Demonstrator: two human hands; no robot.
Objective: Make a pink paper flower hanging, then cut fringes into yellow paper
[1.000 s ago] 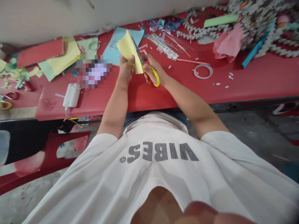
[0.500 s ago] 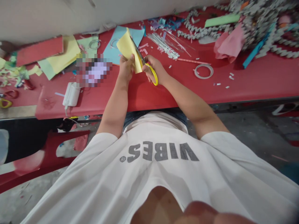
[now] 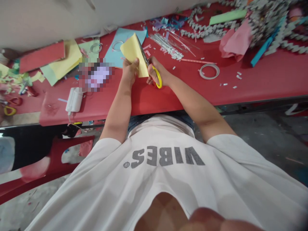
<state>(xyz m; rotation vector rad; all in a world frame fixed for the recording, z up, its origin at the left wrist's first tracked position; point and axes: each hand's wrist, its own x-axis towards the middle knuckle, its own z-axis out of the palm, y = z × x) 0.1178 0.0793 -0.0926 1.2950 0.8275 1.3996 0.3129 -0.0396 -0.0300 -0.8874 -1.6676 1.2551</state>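
A sheet of yellow paper (image 3: 132,48) is pinched in my left hand (image 3: 130,69), thumb on top, raised a little over the red table (image 3: 154,99). My right hand (image 3: 156,70) is closed round yellow-handled scissors (image 3: 158,78). Their metal blades lie along the right side of the yellow paper, pointing away from me. Behind the paper, a light blue sheet (image 3: 115,53) lies on the table with a ring of wire on it.
Silvery strips (image 3: 167,46) lie beyond my right hand, and a coiled ring (image 3: 209,71) sits farther right. Grey garlands (image 3: 271,29) and pink paper (image 3: 235,41) are heaped at the back right. On the left are a white device (image 3: 75,99), a red board (image 3: 42,56) and paper scraps.
The yellow paper has tilted and shows more of its face, its tip slightly lower. The scissors have turned slightly with my right hand. The view has shifted a little.
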